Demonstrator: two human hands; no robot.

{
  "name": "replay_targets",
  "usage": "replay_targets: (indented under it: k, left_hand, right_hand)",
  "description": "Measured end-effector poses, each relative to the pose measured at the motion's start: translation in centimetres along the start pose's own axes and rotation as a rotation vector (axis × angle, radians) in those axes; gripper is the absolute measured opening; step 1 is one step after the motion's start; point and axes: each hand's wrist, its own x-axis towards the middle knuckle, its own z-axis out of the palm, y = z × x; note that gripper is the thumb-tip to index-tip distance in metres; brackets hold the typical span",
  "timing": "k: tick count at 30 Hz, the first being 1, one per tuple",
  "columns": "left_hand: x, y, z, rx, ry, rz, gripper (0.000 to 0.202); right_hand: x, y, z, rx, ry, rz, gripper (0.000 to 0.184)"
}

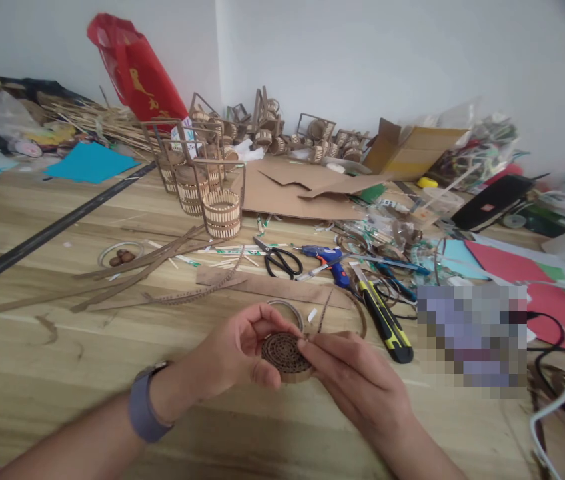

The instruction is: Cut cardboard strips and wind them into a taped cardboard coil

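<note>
Between my two hands, just above the wooden table, is a round coil of rolled corrugated cardboard [286,355]. My left hand [247,353] curls around its left side, thumb in front and fingers behind. The fingertips of my right hand [352,373] press together on the coil's right edge. Behind the hands lie a silvery ring [290,308] and a flat brown cardboard strip [282,288]. A yellow and black utility knife [385,320] rests to the right of my right hand. Farther back are black-handled scissors [282,260] and a blue glue gun [330,260].
Small slatted baskets with tall handles [221,213] stand at centre left. Large cardboard sheets [302,193] lie behind the tools. A red bag [137,73] leans by the wall, and a long dark bar [57,227] crosses the left. Coloured paper [507,267] and cables [562,400] cover the right.
</note>
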Motion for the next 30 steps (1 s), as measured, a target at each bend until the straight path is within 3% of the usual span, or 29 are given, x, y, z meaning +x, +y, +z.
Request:
replay_targets:
  k: [6,9,12,15,19,25,30]
  left_hand:
    - [-0.1,0.3,0.1,-0.047,-0.065,-0.025,0.060]
    - [-0.2,0.4,0.0,0.029,-0.068,-0.029,0.058]
    - [-0.3,0.7,0.2,0.275,0.047,-0.020,0.058]
    - [-0.4,1.1,0.9,0.658,0.222,-0.050,0.053]
    - [-0.3,1.4,1.6,1.021,0.320,-0.033,0.043]
    - [-0.2,1.4,1.9,1.120,0.303,0.006,0.022]
    - [-0.4,1.8,2.4,1.126,0.340,0.084,0.025]
  right_hand:
    - [-0.1,-0.5,-0.5,0.015,0.024,-0.085,0.012]
    - [-0.2,0.2,-0.9,-0.076,-0.008,-0.176,0.016]
    - [0.0,0.8,-1.3,-0.210,-0.076,-0.289,0.028]
    - [0.6,0.5,-1.5,-0.321,-0.118,-0.417,0.031]
    - [1.2,-0.3,-1.1,-0.350,-0.184,-0.488,0.037]
    - [0.9,-0.3,-0.5,-0.356,-0.193,-0.511,0.035]
    - [0.4,-0.5,-0.5,-0.386,-0.155,-0.527,0.033]
